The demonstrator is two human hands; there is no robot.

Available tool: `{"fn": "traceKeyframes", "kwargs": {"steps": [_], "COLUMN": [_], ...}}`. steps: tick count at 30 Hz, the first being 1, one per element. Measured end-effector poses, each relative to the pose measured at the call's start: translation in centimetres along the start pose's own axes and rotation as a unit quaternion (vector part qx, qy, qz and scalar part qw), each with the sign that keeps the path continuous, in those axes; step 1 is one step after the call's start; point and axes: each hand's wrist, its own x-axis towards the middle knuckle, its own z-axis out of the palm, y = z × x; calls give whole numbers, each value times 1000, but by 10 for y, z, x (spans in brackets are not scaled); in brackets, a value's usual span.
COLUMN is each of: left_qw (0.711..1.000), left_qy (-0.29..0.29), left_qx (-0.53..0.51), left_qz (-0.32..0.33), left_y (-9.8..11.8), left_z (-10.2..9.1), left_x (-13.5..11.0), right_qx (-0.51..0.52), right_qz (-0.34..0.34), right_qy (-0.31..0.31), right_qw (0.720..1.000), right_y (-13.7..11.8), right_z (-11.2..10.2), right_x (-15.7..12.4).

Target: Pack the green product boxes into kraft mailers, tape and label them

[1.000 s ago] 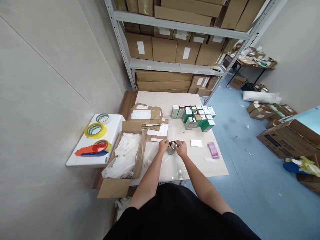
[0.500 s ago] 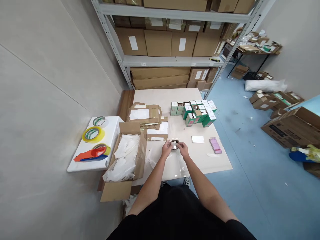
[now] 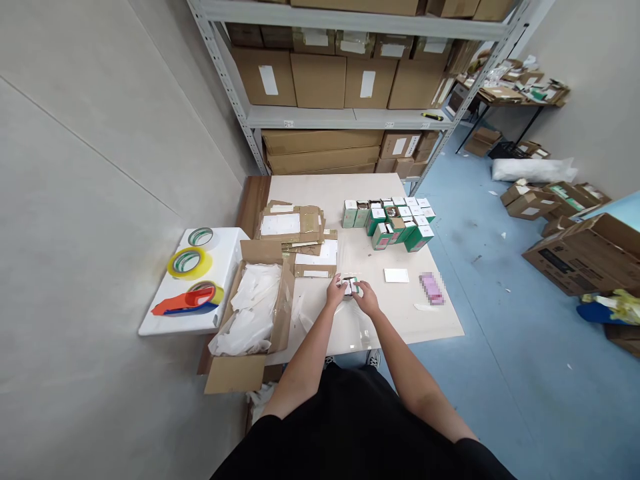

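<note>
Between both hands, near the front of the table, is a small box (image 3: 349,287) with white flaps, a dark side and a green edge. My left hand (image 3: 335,291) grips its left side, fingers curled. On its right side, my right hand (image 3: 367,297) is closed with the fingertips against the flaps. What lies inside the box is hidden. Beyond them to the right stands a group of green-and-white boxes (image 3: 395,227), some with open tops. A white card or flat box (image 3: 396,275) lies to the right of my hands.
Flattened cardboard (image 3: 315,240) is stacked at the table's left, beside an open carton (image 3: 280,320) filled with white wrapping. Tape rolls (image 3: 190,263) and a red-and-blue tape dispenser (image 3: 185,301) lie on a white stand. A blurred pink pack (image 3: 431,289) sits at the right. Behind is a carton-filled shelf (image 3: 325,118).
The box between my hands has turned: its shiny, dark top showed before, and now white flaps and a green edge show. Both hands have stayed on it, and the view has tilted slightly.
</note>
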Motion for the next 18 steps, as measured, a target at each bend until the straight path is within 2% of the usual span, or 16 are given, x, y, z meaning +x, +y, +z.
{"fn": "traceKeyframes", "kwargs": {"steps": [4, 7, 10, 14, 18], "left_qw": [999, 994, 984, 968, 950], "left_qy": [21, 41, 58, 105, 159], "left_qx": [-15, -53, -89, -116, -151], "left_qz": [22, 85, 142, 195, 223], "left_y": [13, 31, 50, 70, 79], "left_z": [-7, -17, -35, -74, -130], "left_x": [-4, -9, -16, -28, -44], "right_qx": [35, 66, 87, 100, 105], "right_qz": [-2, -24, -45, -89, -167], "right_qy": [55, 81, 109, 107, 62], "right_qw": [998, 994, 989, 985, 978], "right_y": [-11, -26, -47, -84, -131], "right_z": [-6, -8, -6, 5, 28], "right_x": [5, 15, 25, 36, 43]}}
